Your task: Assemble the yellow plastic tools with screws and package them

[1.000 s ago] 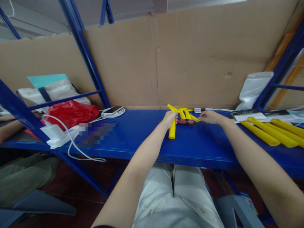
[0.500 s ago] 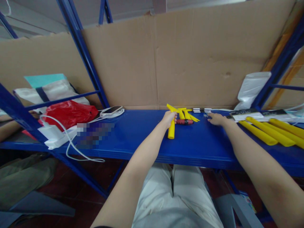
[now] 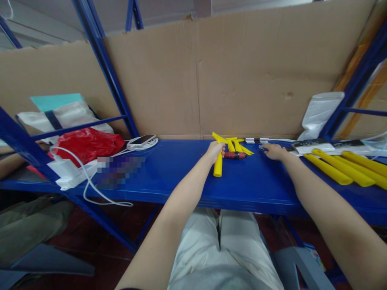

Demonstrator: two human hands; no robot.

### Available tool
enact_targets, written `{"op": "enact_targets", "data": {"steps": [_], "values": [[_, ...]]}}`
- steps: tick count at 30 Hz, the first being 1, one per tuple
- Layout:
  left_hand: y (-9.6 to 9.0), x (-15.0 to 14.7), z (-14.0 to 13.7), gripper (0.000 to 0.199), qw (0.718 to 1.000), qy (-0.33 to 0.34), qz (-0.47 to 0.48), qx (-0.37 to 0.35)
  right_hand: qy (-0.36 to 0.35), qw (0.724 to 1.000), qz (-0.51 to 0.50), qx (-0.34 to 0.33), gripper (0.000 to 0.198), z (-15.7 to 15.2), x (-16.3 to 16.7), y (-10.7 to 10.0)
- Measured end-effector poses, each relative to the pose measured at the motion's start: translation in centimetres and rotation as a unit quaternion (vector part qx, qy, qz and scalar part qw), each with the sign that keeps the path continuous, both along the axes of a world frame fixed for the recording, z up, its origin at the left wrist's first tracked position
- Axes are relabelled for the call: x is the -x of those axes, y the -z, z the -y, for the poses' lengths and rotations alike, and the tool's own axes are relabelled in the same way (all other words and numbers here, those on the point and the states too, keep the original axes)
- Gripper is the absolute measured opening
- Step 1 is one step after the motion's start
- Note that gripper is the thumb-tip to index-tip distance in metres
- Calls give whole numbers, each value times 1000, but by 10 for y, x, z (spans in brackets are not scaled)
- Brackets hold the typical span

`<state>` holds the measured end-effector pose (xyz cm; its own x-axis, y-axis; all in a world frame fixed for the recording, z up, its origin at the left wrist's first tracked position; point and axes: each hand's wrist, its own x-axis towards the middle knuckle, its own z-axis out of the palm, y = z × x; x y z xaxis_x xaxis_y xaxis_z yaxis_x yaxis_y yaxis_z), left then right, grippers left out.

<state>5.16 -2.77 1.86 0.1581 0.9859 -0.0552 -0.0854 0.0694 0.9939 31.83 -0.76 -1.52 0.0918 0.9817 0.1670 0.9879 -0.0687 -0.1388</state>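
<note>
My left hand [image 3: 214, 151] is closed around a yellow plastic tube [image 3: 218, 167]. Its round open end points toward me, and a narrower, pointed end sticks out beyond my fist. Just right of that fist lies a red and black screwdriver-like tool [image 3: 236, 155], partly hidden by the hand. Behind it are several yellow pointed plastic pieces [image 3: 238, 146]. My right hand [image 3: 274, 152] rests low at the back of the table, fingers bent together over small shiny bits [image 3: 261, 147]. Whatever is between those fingertips is too small to name.
Several long yellow tubes [image 3: 335, 171] lie at right beside black-and-white packages [image 3: 314, 146]. Small white-and-black rods [image 3: 256, 140] lie at the back. Leftward are a phone [image 3: 143, 139], a power strip [image 3: 72, 179] with cable, and a red bag [image 3: 90, 143]. Blue posts [image 3: 105, 68] frame the table.
My right hand has shifted very slightly left at the small bits. My left hand and the yellow tube stay in place.
</note>
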Motion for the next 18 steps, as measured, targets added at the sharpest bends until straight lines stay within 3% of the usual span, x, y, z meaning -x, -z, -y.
{"op": "enact_targets", "data": {"steps": [4, 9, 14, 18], "values": [[0, 0, 1, 16, 1000, -1, -5, -1, 54, 997, 27, 43, 43, 8, 13, -9], [1, 0, 0, 15, 1000, 6, -18, -12, 48, 998, 35, 27, 38, 6, 15, -10], [2, -2, 1, 10, 997, 8, -59, -40, 36, 999, 25, 12, 22, 2, 14, -9], [0, -5, 6, 33, 993, 12, -89, -72, 35, 999, -2, 11, 11, 5, 18, -12]]}}
